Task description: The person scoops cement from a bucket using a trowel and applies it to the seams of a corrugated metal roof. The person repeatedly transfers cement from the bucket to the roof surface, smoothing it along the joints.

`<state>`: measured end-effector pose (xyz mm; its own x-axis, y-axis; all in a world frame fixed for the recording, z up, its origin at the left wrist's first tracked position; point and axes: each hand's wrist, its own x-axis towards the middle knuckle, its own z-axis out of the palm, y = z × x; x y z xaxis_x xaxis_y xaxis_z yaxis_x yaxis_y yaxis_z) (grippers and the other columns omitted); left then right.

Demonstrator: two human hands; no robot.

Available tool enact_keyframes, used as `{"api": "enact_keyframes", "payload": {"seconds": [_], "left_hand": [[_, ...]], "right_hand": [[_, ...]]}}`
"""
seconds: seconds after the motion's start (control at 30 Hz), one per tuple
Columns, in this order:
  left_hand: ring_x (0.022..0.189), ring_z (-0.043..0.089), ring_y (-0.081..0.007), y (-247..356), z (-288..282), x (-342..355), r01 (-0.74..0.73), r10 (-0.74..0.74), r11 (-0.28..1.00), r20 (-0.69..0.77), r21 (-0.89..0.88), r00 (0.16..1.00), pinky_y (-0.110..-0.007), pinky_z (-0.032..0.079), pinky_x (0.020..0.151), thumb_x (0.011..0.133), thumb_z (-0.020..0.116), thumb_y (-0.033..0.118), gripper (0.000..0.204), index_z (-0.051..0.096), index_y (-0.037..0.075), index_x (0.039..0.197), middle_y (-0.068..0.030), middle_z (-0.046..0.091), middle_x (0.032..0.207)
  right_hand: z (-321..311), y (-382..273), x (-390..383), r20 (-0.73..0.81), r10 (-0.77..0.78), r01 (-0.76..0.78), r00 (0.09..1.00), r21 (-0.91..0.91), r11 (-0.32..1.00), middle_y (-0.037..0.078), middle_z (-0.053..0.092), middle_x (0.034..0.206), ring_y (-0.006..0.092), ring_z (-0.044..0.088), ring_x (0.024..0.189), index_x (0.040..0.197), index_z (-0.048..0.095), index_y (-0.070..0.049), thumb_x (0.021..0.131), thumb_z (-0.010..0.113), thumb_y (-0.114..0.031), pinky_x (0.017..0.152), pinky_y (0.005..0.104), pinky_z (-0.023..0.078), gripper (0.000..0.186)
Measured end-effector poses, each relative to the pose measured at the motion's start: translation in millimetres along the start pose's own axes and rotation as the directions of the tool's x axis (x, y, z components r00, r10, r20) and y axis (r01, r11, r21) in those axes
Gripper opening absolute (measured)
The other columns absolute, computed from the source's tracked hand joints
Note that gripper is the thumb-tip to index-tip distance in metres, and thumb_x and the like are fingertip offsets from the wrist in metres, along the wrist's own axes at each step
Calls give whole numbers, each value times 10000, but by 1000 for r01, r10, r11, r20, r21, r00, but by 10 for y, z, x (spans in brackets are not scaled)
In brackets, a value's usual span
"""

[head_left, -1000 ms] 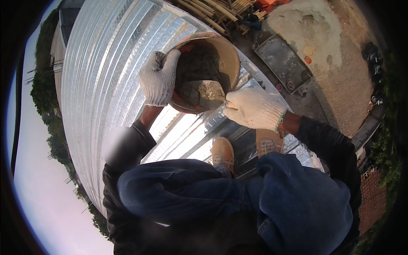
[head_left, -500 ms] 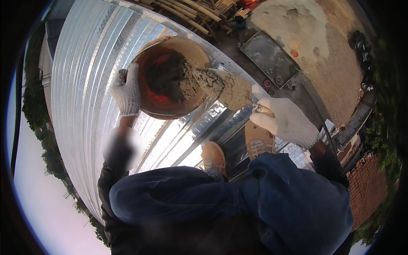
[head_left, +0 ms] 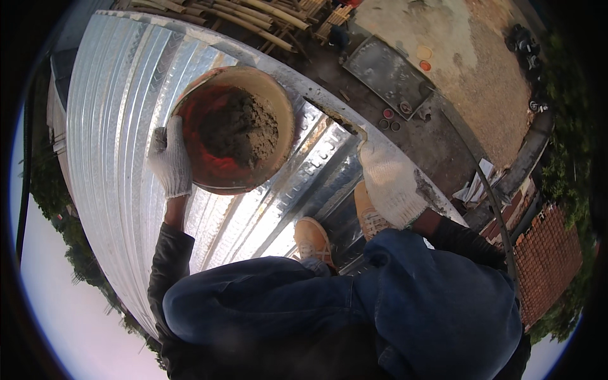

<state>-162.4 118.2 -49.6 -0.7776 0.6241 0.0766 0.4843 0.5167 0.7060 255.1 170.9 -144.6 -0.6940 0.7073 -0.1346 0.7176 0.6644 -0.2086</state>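
Bucket [head_left: 284, 111] sits between left hand [head_left: 171, 161], clasping its rim, and right hand [head_left: 391, 183], grip hidden.

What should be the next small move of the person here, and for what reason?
Perhaps steady the round beige-and-red bucket with the left white-gloved hand: that hand holds its rim, grey mortar lies inside, ribbed metal sheets lie beneath, and the right white-gloved hand is apart, near the grey concrete edge.
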Motion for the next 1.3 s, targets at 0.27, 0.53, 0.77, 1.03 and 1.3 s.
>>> {"api": "enact_keyframes", "payload": {"seconds": [0.27, 0.53, 0.77, 1.03, 1.3], "left_hand": [[767, 470, -56, 340, 138, -47, -131, 121, 988, 112, 85, 986, -285, 445, 676, 1071, 843, 321, 435, 669, 5, 830, 39, 538, 743], [782, 510, -51, 413, 134, -72, -134, 113, 978, 134, 162, 984, -282, 464, 704, 1064, 839, 360, 412, 726, 10, 879, 41, 603, 768], [751, 462, -68, 454, 201, -69, -174, 156, 970, 116, 172, 981, -339, 473, 653, 1030, 861, 416, 491, 706, -22, 869, -57, 511, 685], [698, 510, -100, 482, 204, -167, -186, 169, 962, 96, 199, 981, -363, 513, 664, 1005, 873, 464, 506, 725, -7, 893, -131, 600, 693], [679, 526, -124, 514, 278, -245, -205, 194, 956, 72, 211, 978, -369, 525, 676, 985, 894, 446, 487, 726, -3, 903, -154, 622, 705]], "right_hand": [[-284, 148, -94, 83, -40, 22, 996, 206, 978, 120, 739, 936, 335, 785, 802, 1254, 679, -56, 958, 743, -159, 699, 456, 598, 320], [-940, 692, -264, 204, -51, -44, 978, 435, 899, 200, 776, 1025, 435, 780, 918, 1300, 712, -34, 915, 769, -121, 826, 496, 633, 399], [-1151, 626, -58, 86, -193, 112, 977, 565, 817, 198, 785, 1119, 408, 792, 996, 1273, 718, -40, 987, 769, -157, 839, 472, 640, 313], [-1024, 50, 1371, 406, -473, 321, 782, 389, 864, 233, 780, 986, 457, 776, 991, 1125, 738, -1, 1026, 735, -339, 864, 538, 629, 352], [-619, -167, 1425, 224, -666, 483, 711, 533, 695, 251, 790, 962, 463, 789, 948, 1022, 816, 12, 968, 672, -290, 837, 572, 642, 339]]}}
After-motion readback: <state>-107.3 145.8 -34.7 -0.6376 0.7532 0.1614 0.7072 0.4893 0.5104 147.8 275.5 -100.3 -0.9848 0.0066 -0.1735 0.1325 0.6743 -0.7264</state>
